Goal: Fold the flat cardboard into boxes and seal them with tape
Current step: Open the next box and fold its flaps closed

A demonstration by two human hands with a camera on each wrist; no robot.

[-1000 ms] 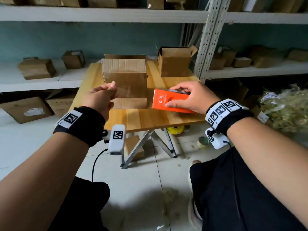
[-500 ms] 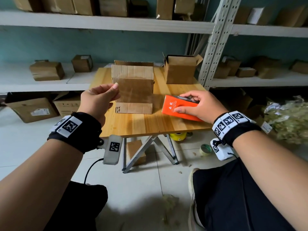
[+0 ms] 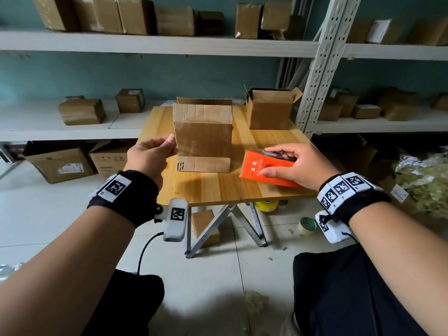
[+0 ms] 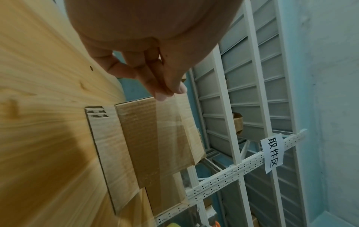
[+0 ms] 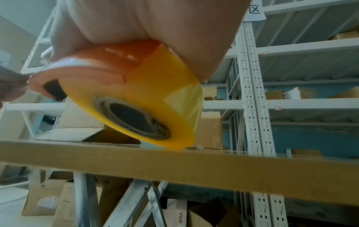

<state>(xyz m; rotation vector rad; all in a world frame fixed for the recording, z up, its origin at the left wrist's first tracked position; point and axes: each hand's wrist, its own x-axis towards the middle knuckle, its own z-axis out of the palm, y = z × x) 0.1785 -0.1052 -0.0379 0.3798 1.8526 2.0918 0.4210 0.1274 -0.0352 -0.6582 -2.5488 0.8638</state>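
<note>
Drawn back from the box, left hand pinches clear tape; right hand grips dispenser.

- You can read "取件区" on a white paper sign taped to the shelf rail.
- "BRA" is printed on a carton under your table.
</note>
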